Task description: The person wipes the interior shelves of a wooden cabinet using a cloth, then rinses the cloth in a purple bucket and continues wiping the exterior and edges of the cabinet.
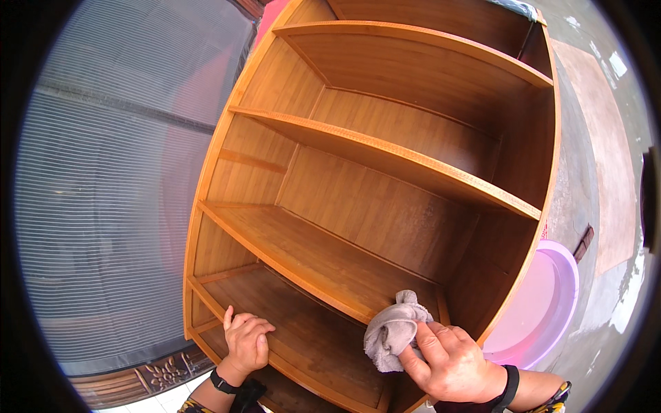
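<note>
A wooden shelf unit [356,134] with several compartments fills the middle of the view. My right hand [449,356], at the lower right, grips a bunched grey cloth [390,330]. The cloth lies against the front edge of a lower shelf, near the unit's right side panel. At the lower left, my left hand [247,338] is over the front edge of a shelf below that one, fingers partly curled. I see nothing in it, though whether it grips the edge I cannot tell.
A purple plastic basin [563,289] stands on the floor right of the unit. A brown object [583,242] lies beyond it. Ribbed translucent sheeting [119,180] covers something on the left, above carved wood [168,374]. Blue cloth or plastic [516,8] lies at the unit's far right corner.
</note>
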Demonstrator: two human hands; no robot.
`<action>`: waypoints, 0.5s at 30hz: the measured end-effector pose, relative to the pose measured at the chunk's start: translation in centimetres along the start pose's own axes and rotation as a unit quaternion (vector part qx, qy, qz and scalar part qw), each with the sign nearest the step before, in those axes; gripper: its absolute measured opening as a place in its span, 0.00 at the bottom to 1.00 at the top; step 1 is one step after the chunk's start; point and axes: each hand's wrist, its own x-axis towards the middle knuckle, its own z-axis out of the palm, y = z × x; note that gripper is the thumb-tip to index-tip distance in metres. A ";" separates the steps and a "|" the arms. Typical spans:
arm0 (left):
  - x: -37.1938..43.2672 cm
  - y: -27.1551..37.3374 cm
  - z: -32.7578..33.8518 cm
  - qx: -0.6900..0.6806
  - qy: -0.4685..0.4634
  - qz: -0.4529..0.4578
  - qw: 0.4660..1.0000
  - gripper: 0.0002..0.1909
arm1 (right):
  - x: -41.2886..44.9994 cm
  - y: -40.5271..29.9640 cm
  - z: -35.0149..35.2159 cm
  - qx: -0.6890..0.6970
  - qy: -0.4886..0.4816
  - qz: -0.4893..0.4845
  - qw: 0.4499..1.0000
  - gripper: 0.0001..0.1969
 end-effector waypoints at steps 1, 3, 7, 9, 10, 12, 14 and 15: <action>0.0 0.0 0.0 0.001 0.000 -0.001 1.000 0.10 | 0.0 0.0 0.0 -0.004 0.000 0.000 1.000 0.16; 0.0 0.1 -0.1 -0.002 0.001 -0.001 1.000 0.10 | 0.0 -0.1 -0.1 -0.007 0.002 0.001 1.000 0.16; -0.1 0.0 0.1 -0.004 0.006 0.008 1.000 0.08 | 0.1 -0.5 -0.2 -0.011 0.016 0.017 1.000 0.16; -0.2 0.0 -0.1 -0.008 0.018 0.012 1.000 0.07 | -0.1 -0.8 0.0 -0.020 0.011 0.016 1.000 0.18; -0.3 0.0 -0.2 -0.006 0.026 0.016 1.000 0.07 | -0.5 -0.8 0.3 -0.024 0.002 0.022 0.999 0.17; -0.6 -0.3 -0.3 -0.009 0.041 0.014 0.999 0.06 | -0.4 -1.1 0.3 -0.025 -0.010 0.030 0.999 0.17; -0.9 -0.6 -0.3 -0.005 0.063 0.019 0.998 0.06 | 0.1 -1.4 0.3 -0.015 -0.021 0.036 0.999 0.16; -0.9 -0.7 -0.1 -0.019 0.077 0.019 0.997 0.06 | 0.3 -1.8 0.1 -0.019 -0.035 0.048 0.998 0.16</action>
